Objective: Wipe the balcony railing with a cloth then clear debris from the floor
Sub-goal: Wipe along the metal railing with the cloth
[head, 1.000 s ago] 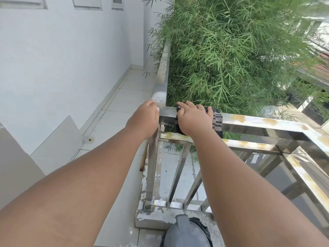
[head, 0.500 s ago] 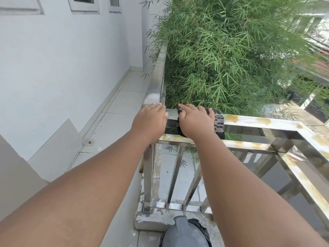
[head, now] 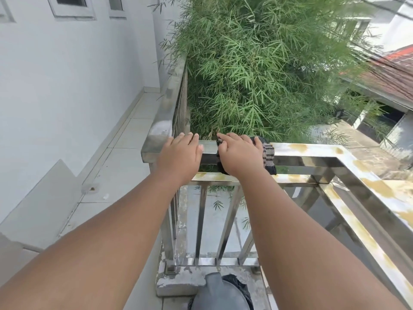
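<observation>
Two bare forearms reach out from the bottom edge to the top rail (head: pixel 308 151) of a steel railing. The left hand (head: pixel 180 156) lies palm down at the corner where that rail meets a second railing run (head: pixel 169 104) going off along the balcony; its fingers are close together and curl over the far edge, with nothing held under them. The right hand (head: pixel 240 154) lies just beside it, apart by a narrow gap, pressing one cloth (head: pixel 268 156) flat onto the rail with fingers together. The cloth is dark with a pale check, draped over the rail and hanging down its near face; only its right part shows past the hand.

The rail carries several yellowish rust-like patches to the right of the cloth, and more on the lower rail (head: pixel 290 177) and on the side run (head: pixel 368 191) that comes back toward the camera. Four upright bars (head: pixel 200 222) show below between the two arms.

The tiled floor (head: pixel 125 166) runs along a white wall (head: pixel 67 86), with two small specks of debris (head: pixel 105 196) near the wall's foot. Two windows (head: pixel 71 5) sit high on the wall. One grey rounded object (head: pixel 218 294) stands at the railing's foot; what it is cannot be told. Dense bamboo (head: pixel 257 63) rises beyond the railing.
</observation>
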